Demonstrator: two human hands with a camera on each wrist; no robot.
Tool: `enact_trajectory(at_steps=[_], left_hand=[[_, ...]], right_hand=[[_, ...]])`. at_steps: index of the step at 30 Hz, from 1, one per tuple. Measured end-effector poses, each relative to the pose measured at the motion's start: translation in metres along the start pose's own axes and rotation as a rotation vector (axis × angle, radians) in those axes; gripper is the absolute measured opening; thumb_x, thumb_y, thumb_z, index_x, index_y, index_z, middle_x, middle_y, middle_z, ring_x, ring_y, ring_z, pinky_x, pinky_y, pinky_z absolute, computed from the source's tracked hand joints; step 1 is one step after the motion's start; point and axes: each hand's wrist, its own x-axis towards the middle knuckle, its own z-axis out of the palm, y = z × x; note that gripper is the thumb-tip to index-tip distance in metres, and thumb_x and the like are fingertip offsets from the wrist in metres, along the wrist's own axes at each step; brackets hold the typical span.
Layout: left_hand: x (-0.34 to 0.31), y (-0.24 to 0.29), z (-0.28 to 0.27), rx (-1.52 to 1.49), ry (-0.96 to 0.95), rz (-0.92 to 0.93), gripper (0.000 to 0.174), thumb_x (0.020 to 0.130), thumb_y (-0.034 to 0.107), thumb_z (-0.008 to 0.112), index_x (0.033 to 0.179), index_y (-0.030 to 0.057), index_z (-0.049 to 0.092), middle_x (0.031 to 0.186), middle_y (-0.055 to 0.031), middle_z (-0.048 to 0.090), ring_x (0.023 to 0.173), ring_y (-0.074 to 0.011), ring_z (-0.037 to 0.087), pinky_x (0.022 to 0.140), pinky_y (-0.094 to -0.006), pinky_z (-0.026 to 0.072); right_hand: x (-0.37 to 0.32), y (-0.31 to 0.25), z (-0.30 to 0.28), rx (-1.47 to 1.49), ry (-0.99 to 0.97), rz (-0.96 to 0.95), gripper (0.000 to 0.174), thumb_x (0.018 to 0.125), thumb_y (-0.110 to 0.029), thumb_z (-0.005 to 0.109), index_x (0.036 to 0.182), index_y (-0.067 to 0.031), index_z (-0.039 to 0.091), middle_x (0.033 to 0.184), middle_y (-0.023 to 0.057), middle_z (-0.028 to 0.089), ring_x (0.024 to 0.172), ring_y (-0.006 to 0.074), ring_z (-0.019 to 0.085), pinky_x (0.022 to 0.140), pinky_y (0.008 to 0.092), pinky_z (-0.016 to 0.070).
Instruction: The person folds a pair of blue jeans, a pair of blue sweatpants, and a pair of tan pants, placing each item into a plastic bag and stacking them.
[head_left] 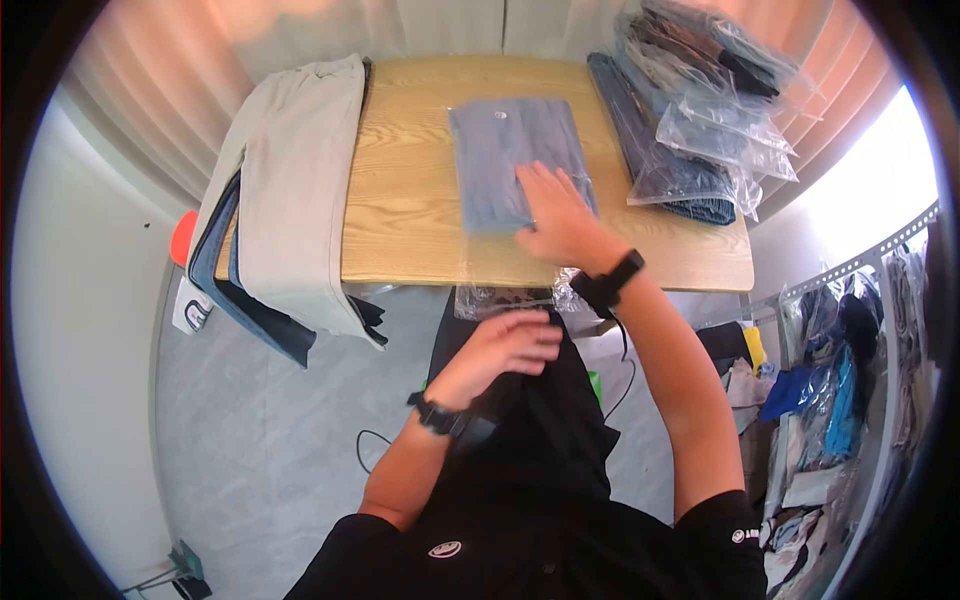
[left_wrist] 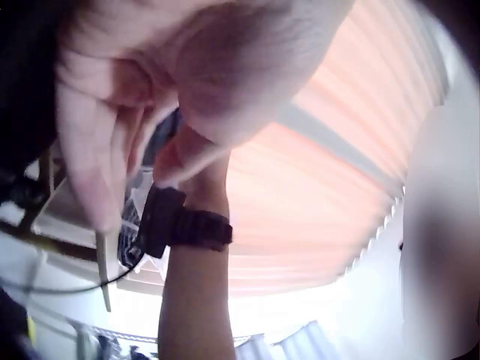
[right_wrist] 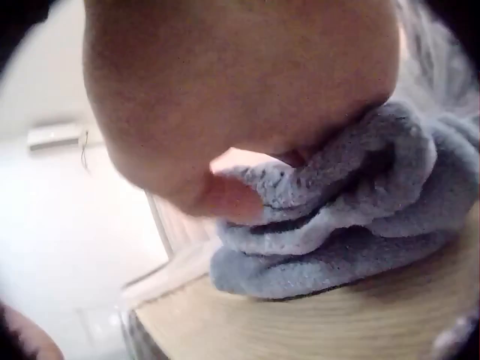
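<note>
Right hand [head_left: 566, 218], fingers extended, rests on garment [head_left: 490, 165] atop table [head_left: 405, 190]; left hand [head_left: 497, 352], relaxed, empty, before table. Bag [head_left: 478, 302] overhanging table's near edge could snag, dragging garment askew.

Pinkish curtains [head_left: 150, 110] hang behind a wooden table [head_left: 400, 180]. Pale trousers [head_left: 295, 170] lie over dark jeans [head_left: 275, 320] at its left, their legs hanging past the front edge; bagged clothes [head_left: 690, 100] are piled at its right. Farther right, a metal shelf [head_left: 908, 230] holds more clothes [head_left: 815, 390]. The floor [head_left: 260, 420] is grey.
</note>
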Motion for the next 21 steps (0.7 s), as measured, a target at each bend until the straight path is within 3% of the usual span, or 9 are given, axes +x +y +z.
enact_trajectory(at_steps=[1, 4, 5, 8, 11, 14, 18, 21], left_hand=[[-0.011, 0.011, 0.002, 0.175, -0.082, -0.073, 0.034, 0.099, 0.015, 0.052, 0.129, -0.0015, 0.052, 0.122, -0.0139, 0.064, 0.105, -0.0196, 0.065, 0.086, -0.0325, 0.0536], [-0.013, 0.017, 0.009, 0.681, 0.024, 0.365, 0.030, 0.096, 0.009, 0.054, 0.124, -0.0035, 0.055, 0.114, -0.0148, 0.067, 0.097, -0.0184, 0.068, 0.078, -0.0299, 0.0552], [-0.014, 0.038, 0.027, 0.863, 0.174, 0.398, 0.029, 0.090, -0.001, 0.056, 0.118, -0.0042, 0.057, 0.118, -0.0203, 0.063, 0.106, -0.0247, 0.065, 0.087, -0.0343, 0.0526], [0.028, 0.044, 0.023, 1.478, 0.512, 1.045, 0.043, 0.082, -0.006, 0.056, 0.124, -0.0069, 0.053, 0.130, -0.0275, 0.053, 0.122, -0.0342, 0.055, 0.100, -0.0396, 0.0457], [0.048, 0.051, 0.025, 1.477, 0.536, 0.991, 0.057, 0.077, -0.006, 0.057, 0.132, -0.0121, 0.043, 0.142, -0.0313, 0.039, 0.136, -0.0419, 0.037, 0.110, -0.0461, 0.0336], [0.057, 0.053, 0.033, 1.561, 0.706, 0.911, 0.068, 0.077, -0.003, 0.059, 0.138, -0.0165, 0.031, 0.145, -0.0332, 0.033, 0.140, -0.0448, 0.029, 0.113, -0.0494, 0.0287], [0.070, 0.059, 0.022, 1.571, 0.716, 0.854, 0.076, 0.076, 0.002, 0.063, 0.140, -0.0161, 0.027, 0.145, -0.0331, 0.033, 0.140, -0.0461, 0.027, 0.114, -0.0532, 0.0248], [0.082, 0.051, 0.005, 1.537, 0.807, 0.769, 0.079, 0.075, 0.005, 0.065, 0.140, -0.0158, 0.026, 0.144, -0.0324, 0.034, 0.139, -0.0455, 0.029, 0.113, -0.0536, 0.0250]], right_hand=[[0.001, 0.006, -0.007, 0.090, -0.013, 0.003, 0.047, 0.084, -0.005, 0.052, 0.131, -0.0033, 0.051, 0.132, 0.0165, 0.054, 0.128, 0.0346, 0.047, 0.108, 0.0485, 0.0370], [0.002, 0.015, -0.014, 0.238, -0.074, 0.105, 0.044, 0.084, -0.006, 0.050, 0.128, -0.0021, 0.054, 0.127, 0.0207, 0.058, 0.120, 0.0367, 0.053, 0.102, 0.0487, 0.0410], [0.008, 0.014, -0.011, 0.200, -0.096, 0.192, 0.043, 0.084, -0.007, 0.051, 0.127, -0.0023, 0.055, 0.126, 0.0214, 0.058, 0.117, 0.0370, 0.055, 0.100, 0.0494, 0.0420], [0.025, 0.017, 0.001, 0.127, -0.173, 0.285, 0.046, 0.085, -0.012, 0.055, 0.131, -0.0040, 0.053, 0.124, 0.0237, 0.058, 0.110, 0.0397, 0.057, 0.096, 0.0507, 0.0434], [0.034, 0.015, -0.003, 0.097, -0.248, 0.292, 0.050, 0.088, -0.021, 0.056, 0.136, -0.0073, 0.050, 0.123, 0.0227, 0.057, 0.112, 0.0425, 0.055, 0.095, 0.0509, 0.0446], [0.040, -0.001, -0.009, 0.102, -0.338, 0.336, 0.054, 0.090, -0.028, 0.056, 0.140, -0.0110, 0.046, 0.127, 0.0217, 0.054, 0.117, 0.0438, 0.053, 0.098, 0.0502, 0.0440], [0.040, -0.015, -0.001, -0.072, -0.351, 0.251, 0.052, 0.091, -0.028, 0.055, 0.139, -0.0122, 0.047, 0.134, 0.0190, 0.051, 0.123, 0.0418, 0.049, 0.103, 0.0479, 0.0404], [0.035, 0.000, 0.029, -0.248, 0.113, -0.192, 0.048, 0.090, -0.026, 0.054, 0.136, -0.0128, 0.050, 0.141, 0.0164, 0.047, 0.128, 0.0392, 0.045, 0.106, 0.0484, 0.0371]])
